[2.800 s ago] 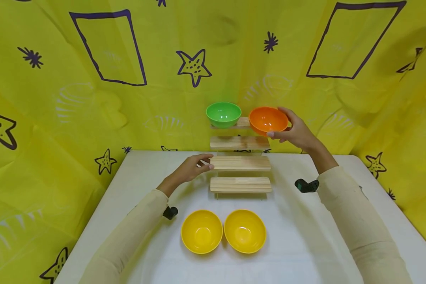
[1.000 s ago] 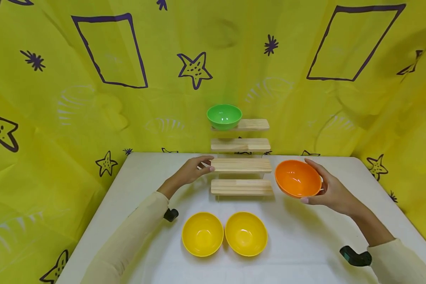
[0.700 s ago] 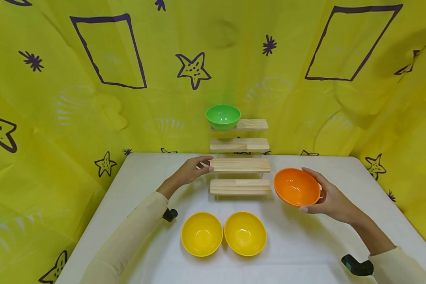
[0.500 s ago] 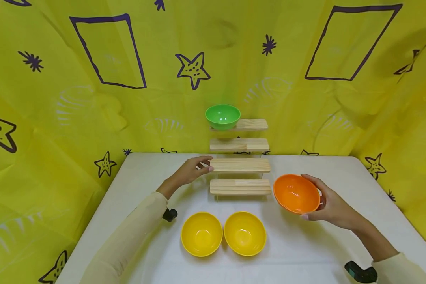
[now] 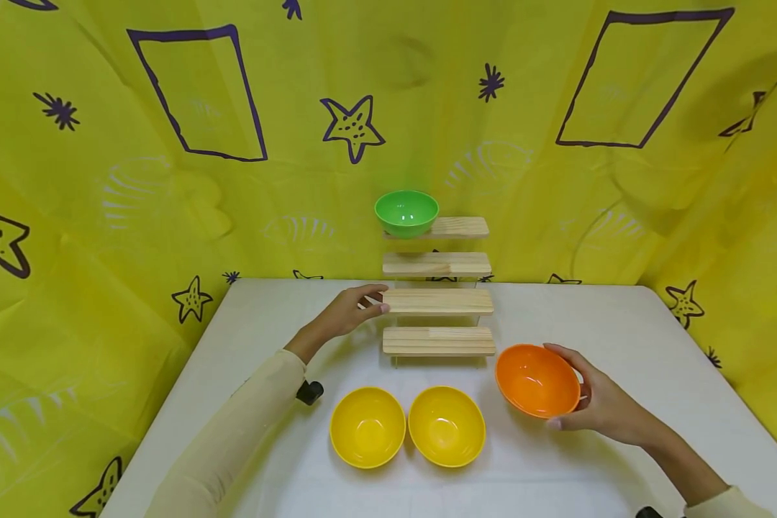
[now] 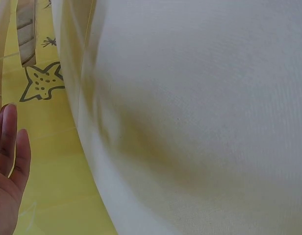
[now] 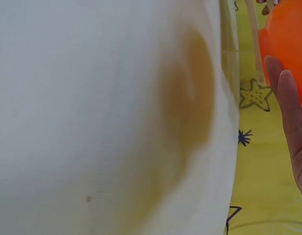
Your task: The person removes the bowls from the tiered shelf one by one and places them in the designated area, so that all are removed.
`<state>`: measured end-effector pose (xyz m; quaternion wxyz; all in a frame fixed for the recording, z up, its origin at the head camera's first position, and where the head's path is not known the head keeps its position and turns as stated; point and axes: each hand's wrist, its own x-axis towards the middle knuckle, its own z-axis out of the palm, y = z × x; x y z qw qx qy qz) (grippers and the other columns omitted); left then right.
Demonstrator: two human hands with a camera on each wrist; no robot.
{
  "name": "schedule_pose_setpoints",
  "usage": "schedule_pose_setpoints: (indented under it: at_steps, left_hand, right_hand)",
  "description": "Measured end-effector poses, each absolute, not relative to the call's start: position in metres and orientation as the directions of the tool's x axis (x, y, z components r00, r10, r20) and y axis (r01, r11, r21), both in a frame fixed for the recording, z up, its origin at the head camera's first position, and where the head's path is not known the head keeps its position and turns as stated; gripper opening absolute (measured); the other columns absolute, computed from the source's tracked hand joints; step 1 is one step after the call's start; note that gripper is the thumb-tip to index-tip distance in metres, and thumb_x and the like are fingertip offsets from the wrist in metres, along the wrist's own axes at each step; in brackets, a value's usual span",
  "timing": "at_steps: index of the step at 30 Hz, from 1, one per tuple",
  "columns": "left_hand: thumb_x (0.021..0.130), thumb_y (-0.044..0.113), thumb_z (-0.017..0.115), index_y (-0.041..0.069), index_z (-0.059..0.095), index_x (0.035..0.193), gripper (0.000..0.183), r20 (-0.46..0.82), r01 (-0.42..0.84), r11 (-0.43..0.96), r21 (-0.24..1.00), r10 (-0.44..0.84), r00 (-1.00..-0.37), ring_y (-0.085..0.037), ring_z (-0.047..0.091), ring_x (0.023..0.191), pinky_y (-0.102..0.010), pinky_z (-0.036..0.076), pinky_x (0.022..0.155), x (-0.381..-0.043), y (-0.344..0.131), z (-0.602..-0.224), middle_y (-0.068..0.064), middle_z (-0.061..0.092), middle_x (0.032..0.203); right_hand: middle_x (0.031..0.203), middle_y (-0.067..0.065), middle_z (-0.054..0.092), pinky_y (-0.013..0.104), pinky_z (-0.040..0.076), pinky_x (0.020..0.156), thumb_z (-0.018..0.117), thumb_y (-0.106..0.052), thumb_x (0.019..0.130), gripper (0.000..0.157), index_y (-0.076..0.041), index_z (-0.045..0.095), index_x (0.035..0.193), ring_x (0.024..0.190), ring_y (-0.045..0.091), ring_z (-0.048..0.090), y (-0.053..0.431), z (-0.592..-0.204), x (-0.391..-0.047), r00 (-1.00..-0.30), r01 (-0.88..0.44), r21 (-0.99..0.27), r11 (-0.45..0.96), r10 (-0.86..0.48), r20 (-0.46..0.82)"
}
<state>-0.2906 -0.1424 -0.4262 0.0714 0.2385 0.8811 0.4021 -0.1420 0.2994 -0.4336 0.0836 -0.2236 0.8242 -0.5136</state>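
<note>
Orange bowl (image 5: 537, 380): smooth, glossy, probably plastic, round and deep, with small highlights inside; raised off the table, to the right of the two yellow bowls, slightly tilted (the right wrist view shows part of its outer wall, cut by the frame edge).
Right hand (image 5: 598, 403): holds that bowl by its right side, thumb at the near edge and fingers along the far side of the wall, spread about as wide as the piece they grasp.
Wooden stand (image 5: 437, 302): four pale planks with visible grain and rounded corners, rising like steps toward the back on thin supports.
Left hand (image 5: 350, 311): fingers part bent, gap narrow, thumb and forefinger on the left end of the second plank from the bottom, lightly pinching it.
Green bowl (image 5: 406, 214): shiny, round, upright on the left part of the top plank.
Left yellow bowl (image 5: 367, 427): smooth, upright, in front of the stand.
Right yellow bowl (image 5: 447, 426): same shape, just beside its twin.
Table (image 5: 285, 467): white cloth surface, soft shadows across it.
Backdrop (image 5: 233, 208): bright yellow sheeting, lightly creased, printed with dark starfish and frames, plus pale shells.
Left sleeve (image 5: 233, 432): cream fabric, reaching the wrist.
</note>
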Motion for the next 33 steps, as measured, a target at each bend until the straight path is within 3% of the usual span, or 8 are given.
schedule_pose_setpoints:
  at_steps: [11,18,20,33]
  left_hand:
    - [0.101,0.034,0.062,0.008,0.049,0.149,0.056,0.07,0.37,0.566,0.737,0.481,-0.874,-0.028,0.064,0.108,-0.04,0.055,0.09,-0.291,-0.143,-0.426,-0.014,0.065,0.13]
    - [0.101,0.035,0.062,0.011,0.05,0.149,0.055,0.071,0.37,0.573,0.731,0.475,-0.877,-0.028,0.064,0.109,-0.041,0.054,0.09,-0.29,-0.143,-0.425,-0.015,0.065,0.131]
    - [0.101,0.035,0.062,0.011,0.049,0.149,0.055,0.071,0.368,0.575,0.73,0.472,-0.879,-0.029,0.064,0.109,-0.041,0.054,0.09,-0.29,-0.143,-0.425,-0.015,0.065,0.131]
    - [0.101,0.034,0.062,0.01,0.049,0.149,0.055,0.072,0.373,0.576,0.727,0.477,-0.876,-0.029,0.064,0.108,-0.041,0.054,0.09,-0.291,-0.142,-0.426,-0.015,0.066,0.13]
  right_hand:
    - [0.141,-0.021,0.038,0.031,0.06,0.078,0.083,-0.005,0.077,0.098,-0.007,0.025,0.156,0.102,0.009,0.063,0.297,-0.45,-0.131,-0.885,-0.181,-0.904,0.387,-0.465,-0.022]
    - [0.153,0.023,0.031,0.03,0.059,0.078,0.085,-0.009,0.076,0.1,-0.007,0.025,0.156,0.103,0.007,0.06,0.293,-0.454,-0.128,-0.883,-0.135,-0.901,0.413,-0.463,-0.08]
    - [0.153,0.028,0.03,0.03,0.059,0.077,0.085,-0.009,0.076,0.1,-0.007,0.025,0.156,0.103,0.008,0.06,0.292,-0.455,-0.128,-0.879,-0.13,-0.902,0.413,-0.468,-0.088]
    - [0.152,0.028,0.036,0.026,0.056,0.079,0.088,-0.016,0.075,0.102,-0.006,0.026,0.156,0.106,0.003,0.056,0.292,-0.458,-0.127,-0.862,-0.151,-0.87,0.47,-0.494,-0.117]
